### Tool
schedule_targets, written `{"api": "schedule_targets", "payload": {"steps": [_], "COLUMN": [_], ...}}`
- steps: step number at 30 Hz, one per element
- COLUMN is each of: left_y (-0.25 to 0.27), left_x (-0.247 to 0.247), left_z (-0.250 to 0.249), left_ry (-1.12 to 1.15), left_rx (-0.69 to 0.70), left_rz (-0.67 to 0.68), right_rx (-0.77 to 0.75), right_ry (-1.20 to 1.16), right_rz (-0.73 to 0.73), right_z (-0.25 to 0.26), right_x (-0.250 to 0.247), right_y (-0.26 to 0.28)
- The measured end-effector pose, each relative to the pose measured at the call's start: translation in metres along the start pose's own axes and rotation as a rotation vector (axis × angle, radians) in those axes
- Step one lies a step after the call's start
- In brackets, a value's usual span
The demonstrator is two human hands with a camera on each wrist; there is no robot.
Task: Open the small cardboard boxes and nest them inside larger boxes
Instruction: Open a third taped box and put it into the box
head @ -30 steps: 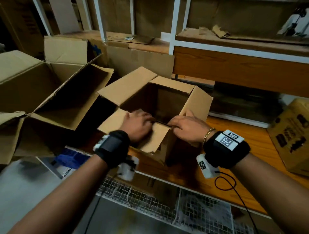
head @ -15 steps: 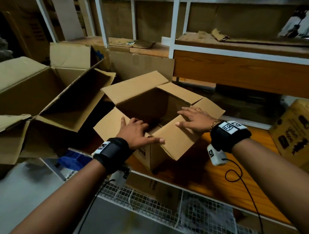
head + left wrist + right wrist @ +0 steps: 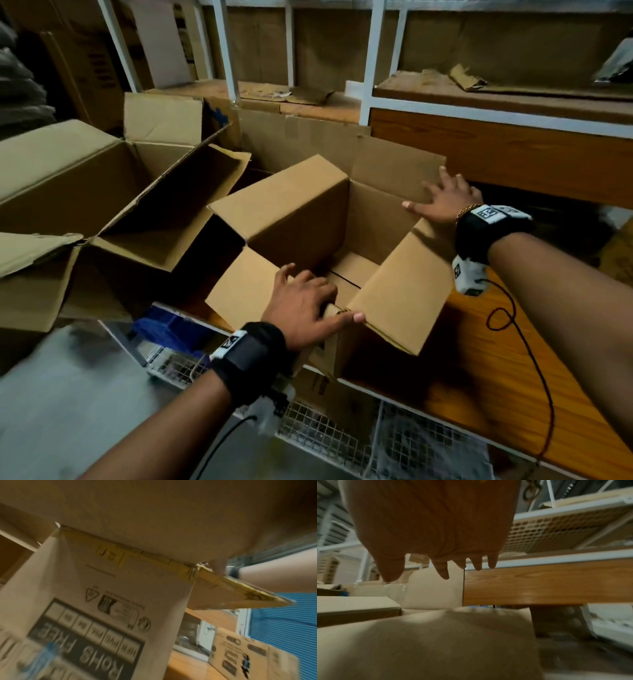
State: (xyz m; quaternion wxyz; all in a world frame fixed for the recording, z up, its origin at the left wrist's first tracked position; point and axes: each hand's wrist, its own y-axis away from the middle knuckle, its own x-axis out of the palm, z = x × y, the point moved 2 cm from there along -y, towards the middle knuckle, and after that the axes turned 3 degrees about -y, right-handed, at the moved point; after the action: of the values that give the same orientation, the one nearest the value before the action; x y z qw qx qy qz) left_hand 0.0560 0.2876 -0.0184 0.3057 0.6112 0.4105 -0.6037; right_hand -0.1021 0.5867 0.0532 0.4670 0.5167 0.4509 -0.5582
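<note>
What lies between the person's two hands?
In the head view, the small cardboard box's open, empty cavity separates left hand from right hand.

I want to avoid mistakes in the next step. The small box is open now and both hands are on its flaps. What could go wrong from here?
1. The small box stands near the front edge of the wooden shelf, so a push could tip it off.
2. The left hand presses only the near corner, and the right hand lies flat on the far flap; neither grips, so a lift may slip.
3. The larger box has flaps leaning inward that may catch.
</note>
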Motion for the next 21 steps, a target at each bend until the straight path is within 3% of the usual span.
{"api": "schedule_targets", "payload": {"steps": [5, 21], "left_y": [0.000, -0.001], "left_x": [0.004, 0.009], "left_z": [-0.004, -0.006], "left_ry": [-0.008, 0.009], "left_rx": [-0.016, 0.043], "left_rz": [-0.003, -0.179], "right_rx": [0.034, 0.065], "right_ry": [-0.110, 0.020], "right_rz": [0.269, 0.113], "right_z": [-0.006, 0.000], "right_x": [0.039, 0.037], "right_y": [-0.016, -0.023]}}
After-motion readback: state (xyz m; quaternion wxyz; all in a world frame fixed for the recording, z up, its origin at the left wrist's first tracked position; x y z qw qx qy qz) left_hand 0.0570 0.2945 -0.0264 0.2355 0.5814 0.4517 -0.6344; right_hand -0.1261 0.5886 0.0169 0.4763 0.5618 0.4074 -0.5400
